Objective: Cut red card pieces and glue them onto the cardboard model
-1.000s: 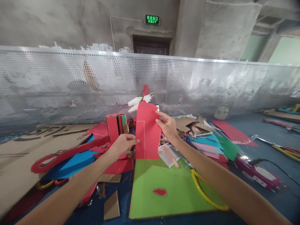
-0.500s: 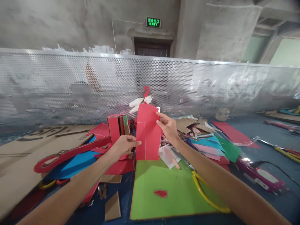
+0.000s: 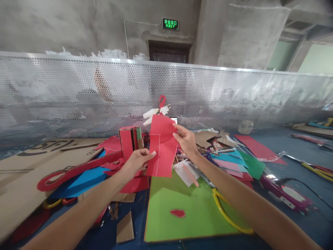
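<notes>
I hold a red sheet of craft card (image 3: 162,146) upright above a green board (image 3: 187,208). My left hand (image 3: 137,160) pinches its lower left edge. My right hand (image 3: 186,140) pinches its upper right edge. A thin pale line is drawn down the sheet's face, and the sheet is bent slightly across its upper part. A small red scrap (image 3: 177,213) lies on the green board below.
Yellow-handled scissors (image 3: 229,217) lie at the green board's right edge. A red cardboard box shape (image 3: 129,140), red and blue cut-outs (image 3: 75,175), cardboard sheets (image 3: 23,170) and coloured paper (image 3: 234,161) crowd the blue floor. A purple glue gun (image 3: 284,194) lies right. A perforated metal screen (image 3: 234,97) stands behind.
The red sheet has tilted, its lower edge swinging left and up, and it now bends near the top. Both hands keep their grip.
</notes>
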{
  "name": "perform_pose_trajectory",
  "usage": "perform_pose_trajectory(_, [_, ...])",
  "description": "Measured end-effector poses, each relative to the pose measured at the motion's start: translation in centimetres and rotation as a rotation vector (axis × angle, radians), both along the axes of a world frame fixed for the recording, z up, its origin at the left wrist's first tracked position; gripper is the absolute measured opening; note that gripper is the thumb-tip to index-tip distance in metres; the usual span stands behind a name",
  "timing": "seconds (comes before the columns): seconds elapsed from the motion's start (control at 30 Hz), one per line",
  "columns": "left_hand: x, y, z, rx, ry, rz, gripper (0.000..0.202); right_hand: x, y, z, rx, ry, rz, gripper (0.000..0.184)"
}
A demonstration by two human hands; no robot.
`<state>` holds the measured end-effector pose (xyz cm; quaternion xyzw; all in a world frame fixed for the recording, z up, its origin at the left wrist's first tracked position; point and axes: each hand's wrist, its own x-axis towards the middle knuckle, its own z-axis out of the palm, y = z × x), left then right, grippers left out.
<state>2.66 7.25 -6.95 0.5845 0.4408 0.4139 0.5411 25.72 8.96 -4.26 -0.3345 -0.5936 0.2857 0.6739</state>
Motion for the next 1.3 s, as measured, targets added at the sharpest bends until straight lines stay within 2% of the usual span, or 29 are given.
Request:
perform_pose_trajectory(0.27, [-0.4,0.5,-0.2,0.038,0.065,-0.019,0.060,-0.1,0.0,0.1,0.023,0.001,-0.033,0.049])
perform_pose_trajectory(0.43, [-0.3,0.4,0.4,0.035,0.125,0.003,0.055,0.1,0.2,0.0,0.004,-0.011,-0.047,0.049])
perform_pose_trajectory(0.8, [-1.0,0.8,0.3,0.053,0.170,-0.082,0.045,0.3,0.3,-0.1,-0.002,-0.030,-0.065,0.050])
perform_pose_trajectory(1.03, [-1.3,0.8,0.4,0.046,0.130,-0.145,0.039,0.4,0.3,0.0,0.010,-0.021,-0.044,0.051])
perform_pose_trajectory(1.17, [-1.3,1.0,0.4,0.069,0.144,-0.142,0.041,0.4,0.2,0.1,0.014,-0.035,-0.040,0.052])
perform_pose_trajectory(1.3, [-0.5,-0.1,1.4,0.092,0.101,-0.189,0.052,0.5,0.0,0.6,0.058,-0.056,-0.038,0.050])
